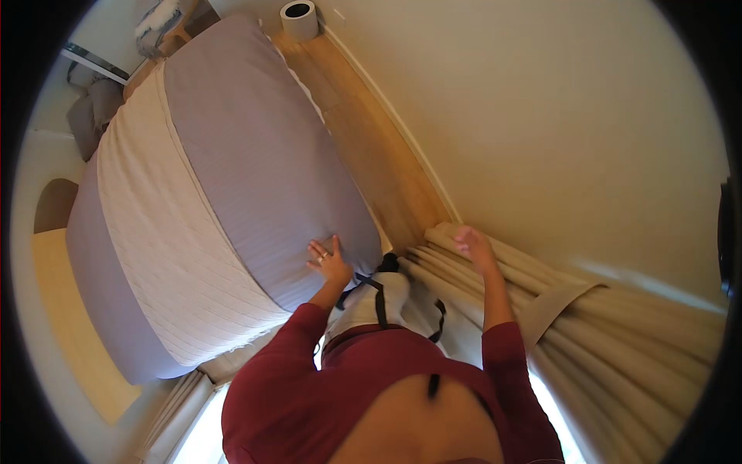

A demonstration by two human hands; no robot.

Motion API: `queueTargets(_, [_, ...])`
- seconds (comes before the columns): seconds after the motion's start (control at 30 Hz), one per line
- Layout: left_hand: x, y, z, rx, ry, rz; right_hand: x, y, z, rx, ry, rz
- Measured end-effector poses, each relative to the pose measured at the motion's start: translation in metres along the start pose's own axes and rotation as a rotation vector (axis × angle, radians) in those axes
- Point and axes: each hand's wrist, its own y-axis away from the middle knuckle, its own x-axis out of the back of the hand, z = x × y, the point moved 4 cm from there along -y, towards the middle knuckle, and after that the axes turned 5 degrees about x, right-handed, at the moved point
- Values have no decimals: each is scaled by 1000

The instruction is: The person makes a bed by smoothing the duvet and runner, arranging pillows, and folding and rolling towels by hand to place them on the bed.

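My left hand (331,264) lies with spread fingers on the grey-purple bed cover (259,147), near the bed's corner. A ring shows on one finger. My right hand (474,246) hangs in the air in front of the beige curtain (533,290), with its fingers loosely bent. Nothing shows in it, though its fingers are slightly blurred. Across the bed runs a cream textured throw (166,209), its fringed end hanging toward my side.
Wooden floor (379,166) runs between the bed and the wall (556,100). A white round bin (300,23) stands by the far corner. A curtain tieback (553,309) hangs at right. The pale wood headboard (77,317) is at left. Dark straps (380,301) dangle before my legs.
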Motion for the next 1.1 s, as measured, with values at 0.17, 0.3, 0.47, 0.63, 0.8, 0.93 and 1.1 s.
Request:
queueTargets(0.17, [14, -4, 13, -9, -135, -246, 22, -35, -81, 162, 21, 30])
queueTargets(0.3, [15, -37, 17, 39, -335, -603, 12, -36, -113, -74, 11, -218])
queueTargets(0.47, [54, -118, 43, -320, -251, -1095, -13, -139, -197, -89, 145, -216])
queueTargets(0.63, [99, -215, 53, 277, 886, -1043, -118, -344, -319, 52, 307, -436])
queueTargets(0.8, [169, -238, 72, 430, 1650, -454, -255, -482, -439, 99, 344, -575])
queueTargets(0.93, [174, -212, 89, 515, 1837, -466, -332, -543, -446, -22, 201, -685])
queueTargets(1.1, [164, -293, 119, 533, 2273, -323, -493, -691, -428, -251, 104, -818])
